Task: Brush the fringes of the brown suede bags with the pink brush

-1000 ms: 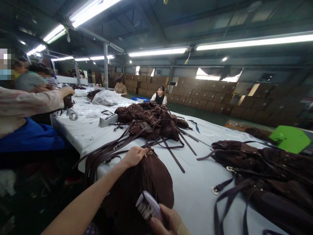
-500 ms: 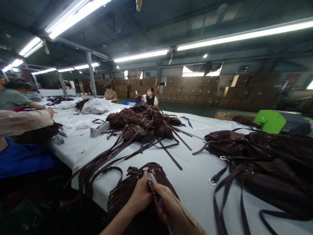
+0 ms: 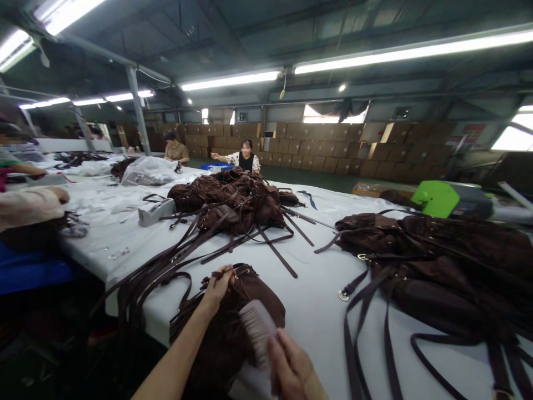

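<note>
A dark brown bag with fringe and small metal rings lies at the near edge of the white table. My left hand is closed on the bag's top, near its drawstring. Lower and to the right, my right hand grips a pale wide-toothed comb, its teeth pointing left over the dark fringe. The fingertips of my left hand partly hide what they pinch.
A heap of brown bags with long straps sits mid-table, beside a grey holder. More bags lie right. A co-worker's sleeve is at left; a person is across the table.
My right hand and the comb have moved down and right, away from my left hand. My left hand has shifted up and left on the bag. The view has turned slightly right.
</note>
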Available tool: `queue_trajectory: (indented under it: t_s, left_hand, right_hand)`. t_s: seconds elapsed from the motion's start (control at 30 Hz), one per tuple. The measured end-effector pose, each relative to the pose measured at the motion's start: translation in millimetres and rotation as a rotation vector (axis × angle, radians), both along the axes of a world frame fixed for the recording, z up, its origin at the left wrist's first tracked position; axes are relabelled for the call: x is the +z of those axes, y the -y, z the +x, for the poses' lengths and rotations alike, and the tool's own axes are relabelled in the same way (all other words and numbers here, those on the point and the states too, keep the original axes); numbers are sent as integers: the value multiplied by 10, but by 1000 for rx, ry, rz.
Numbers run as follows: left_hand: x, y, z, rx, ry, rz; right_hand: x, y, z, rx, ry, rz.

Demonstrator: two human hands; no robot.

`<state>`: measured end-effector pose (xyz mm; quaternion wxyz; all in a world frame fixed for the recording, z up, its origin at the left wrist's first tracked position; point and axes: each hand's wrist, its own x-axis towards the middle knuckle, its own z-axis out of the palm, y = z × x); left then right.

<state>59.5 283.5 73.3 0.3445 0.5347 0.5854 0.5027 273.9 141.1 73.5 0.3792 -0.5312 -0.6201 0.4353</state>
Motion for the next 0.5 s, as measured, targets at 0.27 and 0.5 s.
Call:
queue_trajectory:
  t_s: [0.27,0.5]
  left_hand:
    - [234,926,60,-101,-579,-67]
    - [-204,995,282,-184,-673,-147]
  right_hand:
    - [301,-366,266,-216,260,48]
    - [383,-371,110,-78,463,170]
